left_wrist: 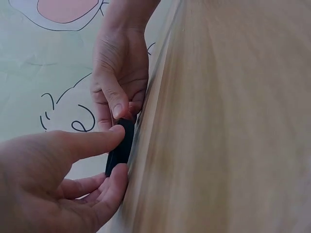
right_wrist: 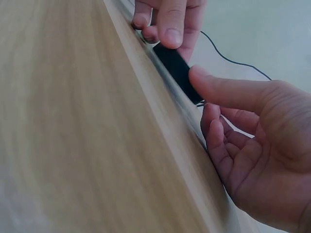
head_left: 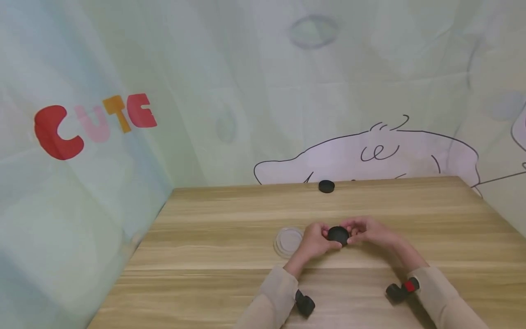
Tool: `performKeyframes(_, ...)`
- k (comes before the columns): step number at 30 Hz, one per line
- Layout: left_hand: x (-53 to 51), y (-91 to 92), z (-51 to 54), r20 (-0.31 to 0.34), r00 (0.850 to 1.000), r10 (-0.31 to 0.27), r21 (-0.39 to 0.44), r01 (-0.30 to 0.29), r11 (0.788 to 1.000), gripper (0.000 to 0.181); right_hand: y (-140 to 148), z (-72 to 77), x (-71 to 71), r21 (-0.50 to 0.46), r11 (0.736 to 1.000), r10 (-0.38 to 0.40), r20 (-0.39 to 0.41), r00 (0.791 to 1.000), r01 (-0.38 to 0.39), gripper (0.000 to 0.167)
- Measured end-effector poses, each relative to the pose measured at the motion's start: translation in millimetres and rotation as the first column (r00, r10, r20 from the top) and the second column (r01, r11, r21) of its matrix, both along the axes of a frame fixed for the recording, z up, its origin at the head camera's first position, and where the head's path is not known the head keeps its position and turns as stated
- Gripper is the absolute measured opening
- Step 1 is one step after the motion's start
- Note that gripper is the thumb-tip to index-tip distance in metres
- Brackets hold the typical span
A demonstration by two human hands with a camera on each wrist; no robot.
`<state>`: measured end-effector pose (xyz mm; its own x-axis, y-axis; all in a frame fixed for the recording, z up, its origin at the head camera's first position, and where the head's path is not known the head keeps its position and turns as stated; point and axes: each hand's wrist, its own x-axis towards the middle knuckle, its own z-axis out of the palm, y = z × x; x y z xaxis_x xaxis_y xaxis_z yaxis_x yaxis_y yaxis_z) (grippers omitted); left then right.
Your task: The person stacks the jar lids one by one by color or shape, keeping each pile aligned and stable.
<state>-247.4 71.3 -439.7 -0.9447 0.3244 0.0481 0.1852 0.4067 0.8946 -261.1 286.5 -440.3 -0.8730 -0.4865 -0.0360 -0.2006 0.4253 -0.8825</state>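
Both hands meet around a black round lid [head_left: 338, 236], shallow and rimmed, just above or on the wooden table. My left hand [head_left: 316, 241] pinches its left side, with the thumb along the near edge. From the other side, my right hand [head_left: 368, 230] holds the rim between thumb and fingers. Seen edge-on in the left wrist view, the lid [left_wrist: 121, 145] is a thin dark disc between the fingertips; the right wrist view shows the lid [right_wrist: 178, 73] likewise. Beside the left hand lies a clear round plastic piece [head_left: 287, 241], partly covered by that hand.
A second black round piece [head_left: 326, 186] sits at the table's far edge. The wood-grain table [head_left: 213, 228] ends against a pale printed curtain [head_left: 230, 91] at the back and left. Black wrist cameras [head_left: 305, 304] hang below the sleeves.
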Motion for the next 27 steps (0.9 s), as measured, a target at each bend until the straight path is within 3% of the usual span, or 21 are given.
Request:
performKeyframes(9, -1.5, -1.5, -1.3, 0.011, 1.0, 0.009, -0.019, -0.008, 1.0, 0.038, -1.2, -0.2, -1.4, 0.028, 0.999, 0.03, 0.006, 1.0, -0.03, 0.053)
performKeyframes(13, 0.9, -0.6, -0.7, 0.011, 1.0, -0.016, -0.01, 0.017, 1.0, 0.039, 3.6, -2.2, 0.6, 0.009, 0.999, 0.051, 0.02, 0.999, -0.051, 0.054)
performKeyframes(15, 1.6, -0.3, 0.3, 0.037, 0.999, -0.02, 0.01, 0.019, 1.0, 0.043, 7.6, -2.1, 2.2, 0.029, 0.999, 0.026, 0.015, 1.0, -0.027, 0.055)
performKeyframes(18, -3.1, -2.6, 6.5, 0.043, 0.999, 0.026, 0.037, -0.027, 0.999, 0.05, 12.6, 2.3, 0.9, 0.056, 0.995, -0.077, -0.009, 0.997, 0.077, 0.056)
performKeyframes(20, -14.6, -4.7, 14.4, 0.041, 0.997, 0.068, 0.036, -0.069, 0.997, 0.052, 13.6, 8.6, -6.3, 0.058, 0.984, -0.168, -0.031, 0.985, 0.17, 0.055)
performKeyframes(23, -44.6, -3.6, 29.3, 0.06, 0.992, 0.111, 0.054, -0.115, 0.992, 0.05, 12.6, 20.4, -29.2, 0.023, 0.964, -0.264, -0.057, 0.963, 0.265, 0.056)
performKeyframes(25, -67.5, 0.9, 37.2, 0.114, 0.983, 0.142, 0.087, -0.153, 0.984, 0.048, 8.1, 28.0, -46.9, 0.019, 0.953, -0.302, -0.067, 0.951, 0.304, 0.057)
performKeyframes(27, -87.7, 7.8, 40.4, 0.171, 0.965, 0.2, 0.144, -0.225, 0.963, 0.047, 2.2, 32.5, -63.6, 0.019, 0.943, -0.33, -0.075, 0.941, 0.332, 0.057)
